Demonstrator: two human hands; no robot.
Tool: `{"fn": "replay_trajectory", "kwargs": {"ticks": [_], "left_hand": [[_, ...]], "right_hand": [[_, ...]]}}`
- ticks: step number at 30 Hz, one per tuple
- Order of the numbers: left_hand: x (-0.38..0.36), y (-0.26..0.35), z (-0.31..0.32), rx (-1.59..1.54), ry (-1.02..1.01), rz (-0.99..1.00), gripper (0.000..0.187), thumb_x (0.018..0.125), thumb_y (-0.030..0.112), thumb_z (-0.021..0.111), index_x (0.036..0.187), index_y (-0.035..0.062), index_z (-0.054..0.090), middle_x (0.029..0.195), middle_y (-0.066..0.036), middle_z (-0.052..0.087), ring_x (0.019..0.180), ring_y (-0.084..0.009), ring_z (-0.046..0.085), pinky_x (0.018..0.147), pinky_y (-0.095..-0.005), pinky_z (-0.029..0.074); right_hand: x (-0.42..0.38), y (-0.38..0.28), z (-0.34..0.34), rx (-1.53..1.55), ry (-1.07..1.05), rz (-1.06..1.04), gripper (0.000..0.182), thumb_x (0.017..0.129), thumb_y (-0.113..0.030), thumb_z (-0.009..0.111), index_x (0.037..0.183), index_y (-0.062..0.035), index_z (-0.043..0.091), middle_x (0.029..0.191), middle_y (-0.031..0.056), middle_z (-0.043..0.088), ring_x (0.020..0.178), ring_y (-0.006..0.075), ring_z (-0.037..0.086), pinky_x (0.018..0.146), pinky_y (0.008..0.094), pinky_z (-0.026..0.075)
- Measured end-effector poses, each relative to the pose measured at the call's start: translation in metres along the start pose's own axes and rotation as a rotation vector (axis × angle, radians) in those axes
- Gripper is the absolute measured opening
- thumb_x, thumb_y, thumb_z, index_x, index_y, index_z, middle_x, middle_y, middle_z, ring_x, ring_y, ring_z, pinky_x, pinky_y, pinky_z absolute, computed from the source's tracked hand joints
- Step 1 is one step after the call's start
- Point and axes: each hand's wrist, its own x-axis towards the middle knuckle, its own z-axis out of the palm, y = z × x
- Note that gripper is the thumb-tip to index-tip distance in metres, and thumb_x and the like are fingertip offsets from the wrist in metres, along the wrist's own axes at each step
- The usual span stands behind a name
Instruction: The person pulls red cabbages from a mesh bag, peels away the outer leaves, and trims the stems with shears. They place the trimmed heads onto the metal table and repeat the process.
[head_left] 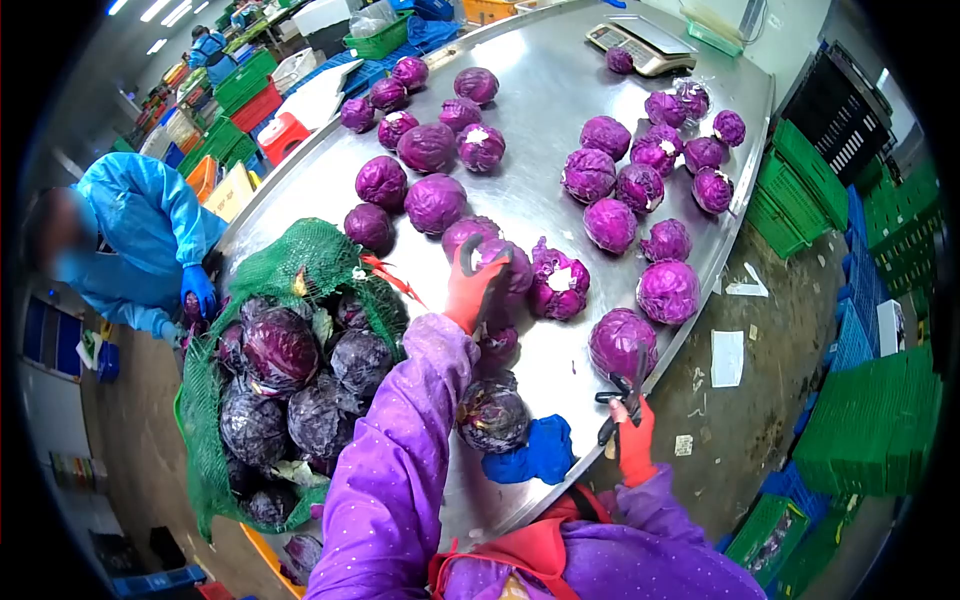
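My left hand (476, 288), in a red and black glove, reaches over the table with its fingers curved round a red cabbage (514, 268). Beside that cabbage sits another red cabbage (559, 282) with a pale cut stem and ragged leaves. At the table's near edge, my right hand (632, 440) is closed on a knife (640, 366), its narrow dark blade pointing up and away from me. Just beyond the blade lies a smooth red cabbage (622, 342). A darker red cabbage (493, 413) rests close to a crumpled blue cloth (532, 452).
A green mesh sack (205, 440) full of dark cabbages stands at the left. A co-worker in a blue gown (140, 225) has a gloved hand beside it. Several cabbages and a scale (640, 45) occupy the steel table (545, 100). Green crates (870, 425) stand right.
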Motion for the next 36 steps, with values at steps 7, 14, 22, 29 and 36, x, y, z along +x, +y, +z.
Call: {"fn": "replay_trajectory", "kwargs": {"ticks": [7, 14, 22, 29, 36], "left_hand": [[-0.105, -0.018, -0.054, 0.165, 0.115, 0.044, 0.092, 0.078, 0.013, 0.082, 0.152, 0.0056, 0.027, 0.144, -0.018, 0.04, 0.127, -0.0303, 0.048, 0.104, -0.0425, 0.043], [-0.107, -0.045, -0.047, 0.023, -0.142, -0.025, 0.121, 0.064, 0.015, 0.091, 0.155, 0.0047, 0.011, 0.144, -0.017, 0.041, 0.132, -0.0277, 0.044, 0.109, -0.0412, 0.04], [-0.039, -0.06, -0.003, 0.097, -0.142, -0.003, 0.111, 0.061, 0.015, 0.091, 0.149, 0.0032, 0.024, 0.138, -0.015, 0.046, 0.127, -0.0271, 0.048, 0.105, -0.0386, 0.043], [0.085, -0.088, 0.077, 0.208, 0.07, 0.093, 0.126, 0.055, 0.021, 0.092, 0.155, 0.0153, 0.015, 0.139, -0.026, 0.045, 0.124, -0.0375, 0.05, 0.102, -0.0452, 0.044], [0.15, -0.036, 0.139, -0.258, -0.059, -0.014, 0.103, 0.079, 0.017, 0.079, 0.157, 0.0126, 0.012, 0.124, -0.018, 0.057, 0.112, -0.0246, 0.057, 0.092, -0.0359, 0.048]], "right_hand": [[0.019, 0.028, -0.024, -0.028, 0.217, -0.232, 0.026, 0.09, -0.013, 0.07, 0.112, -0.0038, 0.06, 0.095, 0.0001, 0.064, 0.08, 0.007, 0.055, 0.071, 0.0232, 0.044], [0.023, 0.017, -0.014, -0.044, 0.28, -0.049, 0.062, 0.081, -0.008, 0.078, 0.132, -0.005, 0.043, 0.101, 0.0045, 0.058, 0.068, 0.0099, 0.054, 0.057, 0.0249, 0.046], [0.083, 0.026, -0.01, -0.19, 0.358, -0.299, 0.066, 0.081, -0.006, 0.078, 0.136, -0.004, 0.041, 0.119, 0.0083, 0.056, 0.105, 0.0176, 0.056, 0.09, 0.032, 0.047], [0.176, 0.01, -0.021, -0.484, 0.314, -0.559, 0.058, 0.081, -0.018, 0.08, 0.127, 0.0003, 0.051, 0.117, 0.0161, 0.058, 0.106, 0.0292, 0.059, 0.094, 0.0393, 0.046], [0.312, -0.039, -0.023, -0.635, 0.295, -0.669, 0.047, 0.086, -0.028, 0.073, 0.12, 0.0005, 0.057, 0.112, 0.0206, 0.061, 0.102, 0.037, 0.058, 0.092, 0.0415, 0.045]]}}
